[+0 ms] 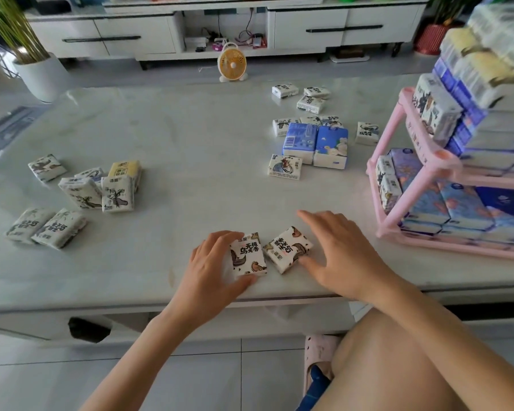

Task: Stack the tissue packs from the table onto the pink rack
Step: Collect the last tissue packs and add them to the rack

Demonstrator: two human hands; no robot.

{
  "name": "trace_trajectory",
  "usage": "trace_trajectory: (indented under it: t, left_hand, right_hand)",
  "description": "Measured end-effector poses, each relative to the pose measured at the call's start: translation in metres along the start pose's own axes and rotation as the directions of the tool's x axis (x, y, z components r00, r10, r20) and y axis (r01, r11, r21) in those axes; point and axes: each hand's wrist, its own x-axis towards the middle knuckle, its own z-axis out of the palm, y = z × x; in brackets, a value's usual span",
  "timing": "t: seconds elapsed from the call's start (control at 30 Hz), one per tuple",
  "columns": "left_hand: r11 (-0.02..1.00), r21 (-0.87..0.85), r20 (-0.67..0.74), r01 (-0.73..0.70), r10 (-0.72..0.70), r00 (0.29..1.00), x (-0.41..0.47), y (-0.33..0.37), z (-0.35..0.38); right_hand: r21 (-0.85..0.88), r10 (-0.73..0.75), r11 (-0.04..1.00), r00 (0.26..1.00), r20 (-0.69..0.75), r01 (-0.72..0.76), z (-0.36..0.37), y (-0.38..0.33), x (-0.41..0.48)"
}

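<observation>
Tabletop (pixel 190 129) looking cluttered: left hand (pixel 211 262) gripping tissue pack (pixel 247 254) near front edge, right hand (pixel 339 250), fingers spread, touching neighbouring pack (pixel 288 249); pink rack (pixel 444 157) sitting right, already loaded.

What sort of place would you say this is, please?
Most likely a home living room: a low white TV cabinet with drawers and loose cables lines the far wall, a potted plant and a small fan stand near it, and the work surface is a low marble-look coffee table.
</observation>
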Motion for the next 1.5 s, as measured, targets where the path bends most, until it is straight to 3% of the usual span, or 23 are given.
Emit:
trace_trajectory:
  t: [0.1,0.17,0.33,0.47,0.57,0.67,0.93,1.2,1.5]
  left_hand:
    - [1.000,0.003,0.006,0.014,-0.014,1.000,0.000,-0.002,-0.001]
    - [1.000,-0.002,0.013,0.024,-0.024,1.000,-0.002,-0.003,-0.002]
    - [1.000,0.020,0.012,0.010,-0.010,1.000,-0.001,0.001,-0.001]
    - [1.000,0.008,0.028,-0.013,0.013,1.000,0.004,0.006,0.004]
    - [0.999,0.021,0.028,-0.036,0.035,0.999,0.006,0.007,0.005]
    - [0.999,0.023,0.054,-0.034,0.033,0.998,0.007,0.007,0.004]
    - [0.999,-0.023,0.061,-0.023,0.024,0.998,0.004,0.016,-0.008]
    - [0.971,-0.054,-0.058,-0.233,0.230,0.971,-0.003,0.089,-0.042]
    - [0.867,-0.062,-0.187,-0.495,0.477,0.859,0.030,0.203,-0.053]
  right_hand:
    - [0.246,-0.102,0.968,0.975,0.197,0.051,0.004,0.005,0.008]
    - [0.260,-0.081,0.965,0.988,0.130,0.045,0.013,0.008,0.012]
    - [-0.143,0.067,0.987,0.996,-0.051,-0.073,0.015,-0.005,0.012]
    - [0.191,0.083,0.978,0.996,0.040,-0.089,0.007,-0.017,0.008]
    - [0.238,-0.009,0.971,0.993,0.116,-0.019,0.000,-0.002,0.015]
    - [0.328,-0.030,0.943,0.972,0.235,-0.050,-0.001,0.005,0.023]
    - [0.433,-0.064,0.901,0.988,0.138,-0.002,-0.012,0.006,0.011]
    - [0.446,-0.079,0.890,0.996,-0.047,0.092,-0.109,-0.002,-0.050]
    - [0.284,-0.048,0.953,0.979,-0.198,0.104,-0.201,0.029,-0.123]
